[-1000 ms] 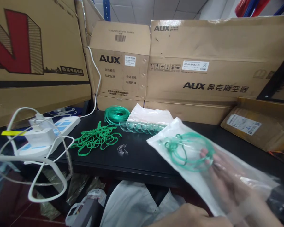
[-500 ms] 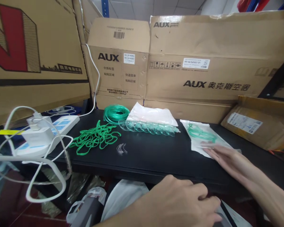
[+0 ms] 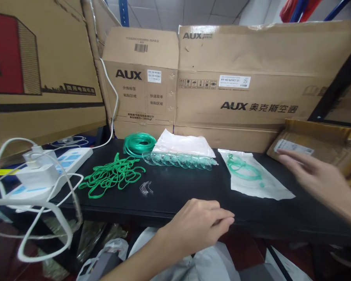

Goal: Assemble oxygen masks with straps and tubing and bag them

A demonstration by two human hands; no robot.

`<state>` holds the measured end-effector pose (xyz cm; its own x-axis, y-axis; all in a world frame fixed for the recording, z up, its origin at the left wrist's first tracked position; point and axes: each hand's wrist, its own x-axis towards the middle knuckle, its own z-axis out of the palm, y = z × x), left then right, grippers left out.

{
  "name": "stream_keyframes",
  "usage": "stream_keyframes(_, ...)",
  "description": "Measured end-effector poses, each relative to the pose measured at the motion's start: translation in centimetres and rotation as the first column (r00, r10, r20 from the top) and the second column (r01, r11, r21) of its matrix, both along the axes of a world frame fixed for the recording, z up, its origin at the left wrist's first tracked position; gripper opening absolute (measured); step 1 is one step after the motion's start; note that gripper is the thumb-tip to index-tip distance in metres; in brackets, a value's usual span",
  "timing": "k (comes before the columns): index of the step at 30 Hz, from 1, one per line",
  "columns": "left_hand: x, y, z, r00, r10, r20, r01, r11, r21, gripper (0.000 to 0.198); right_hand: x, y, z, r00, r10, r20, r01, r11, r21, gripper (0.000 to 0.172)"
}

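1. Lying flat on the bench [image 3: 175,195], the sealed bag [image 3: 253,175] sits between both hands, untouched.
2. Left hand [image 3: 197,226] rests loosely curled, empty, at the bench edge.
3. Right hand [image 3: 316,177] hovers spread, empty, beside the bag.

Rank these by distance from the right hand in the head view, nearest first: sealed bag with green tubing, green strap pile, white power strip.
1. Sealed bag, just left of the right hand.
2. Green strap pile, left of table centre.
3. White power strip, at the far left edge.
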<state>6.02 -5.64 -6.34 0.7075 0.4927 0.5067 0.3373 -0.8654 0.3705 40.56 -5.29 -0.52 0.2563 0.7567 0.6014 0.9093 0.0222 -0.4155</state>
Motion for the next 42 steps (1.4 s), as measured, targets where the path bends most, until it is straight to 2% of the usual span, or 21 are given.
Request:
stream_keyframes(1, 0.0, 0.0, 0.0, 1.0, -0.008, 0.005, 0.008, 1.0, -0.012, 0.029, 0.0, 1.7, -0.6, 0.991, 0.115, 0.064, -0.111, 0.992, -0.064, 0.066)
stream_keyframes(2, 0.1, -0.1, 0.0, 1.0, -0.016, 0.008, 0.016, 1.0, -0.02, 0.028, 0.0, 3.2, -1.5, 0.968, 0.218, 0.122, -0.192, 0.962, -0.194, 0.078)
stream_keyframes(3, 0.1, -0.1, 0.1, 1.0, -0.022, 0.012, 0.023, 0.999, -0.023, 0.029, 0.0, 4.5, -2.5, 0.944, 0.295, 0.15, -0.223, 0.902, -0.37, 0.087)
stream_keyframes(4, 0.1, -0.1, 0.1, 1.0, -0.026, 0.015, 0.026, 0.999, -0.022, 0.029, 0.1, 5.6, -3.4, 0.933, 0.331, 0.141, -0.237, 0.861, -0.45, 0.087)
stream_keyframes(7, 0.2, 0.0, 0.0, 0.999, -0.024, 0.026, 0.024, 1.0, -0.011, 0.028, 0.5, 7.8, -5.1, 0.916, 0.378, 0.135, -0.243, 0.79, -0.563, 0.084)
stream_keyframes(9, 0.2, 0.0, -0.1, 0.999, -0.017, 0.03, 0.017, 1.0, -0.003, 0.028, 0.5, 8.9, -4.9, 0.9, 0.412, 0.144, -0.244, 0.749, -0.616, 0.085)
stream_keyframes(12, 0.3, 0.1, -0.2, 0.999, -0.016, 0.03, 0.016, 1.0, 0.004, 0.028, -0.1, 11.0, -3.6, 0.876, 0.459, 0.145, -0.26, 0.704, -0.661, 0.089)
stream_keyframes(17, 0.3, 0.2, -0.3, 0.999, -0.026, 0.024, 0.025, 0.999, 0.027, 0.028, -2.1, 14.6, -2.2, 0.839, 0.526, 0.141, -0.316, 0.682, -0.659, 0.093)
stream_keyframes(22, 0.3, 0.2, -0.1, 1.0, -0.022, 0.007, 0.022, 0.999, 0.033, 0.03, -3.1, 16.9, -2.6, 0.832, 0.539, 0.13, -0.337, 0.678, -0.654, 0.1)
stream_keyframes(27, 0.2, 0.1, 0.1, 1.0, -0.03, 0.004, 0.03, 0.999, 0.015, 0.03, -2.5, 18.0, -2.6, 0.837, 0.536, 0.11, -0.348, 0.676, -0.65, 0.101)
stream_keyframes(31, 0.2, 0.1, -0.1, 0.999, -0.029, 0.016, 0.029, 1.0, 0.012, 0.027, -1.9, 17.5, -1.7, 0.827, 0.549, 0.117, -0.376, 0.697, -0.61, 0.089)
stream_keyframes(34, 0.3, 0.2, -0.3, 0.999, -0.027, 0.026, 0.026, 0.999, 0.031, 0.026, -2.6, 16.6, -0.9, 0.819, 0.551, 0.158, -0.409, 0.755, -0.512, 0.078)
stream_keyframes(38, 0.2, 0.2, -0.3, 0.999, -0.025, 0.024, 0.023, 0.997, 0.073, 0.029, -5.6, 14.5, -0.6, 0.793, 0.558, 0.245, -0.472, 0.817, -0.333, 0.065)
stream_keyframes(42, 0.3, 0.1, -0.3, 0.999, -0.019, 0.035, 0.015, 0.996, 0.088, 0.026, -9.0, 12.1, -1.8, 0.713, 0.609, 0.348, -0.542, 0.793, -0.277, 0.066)
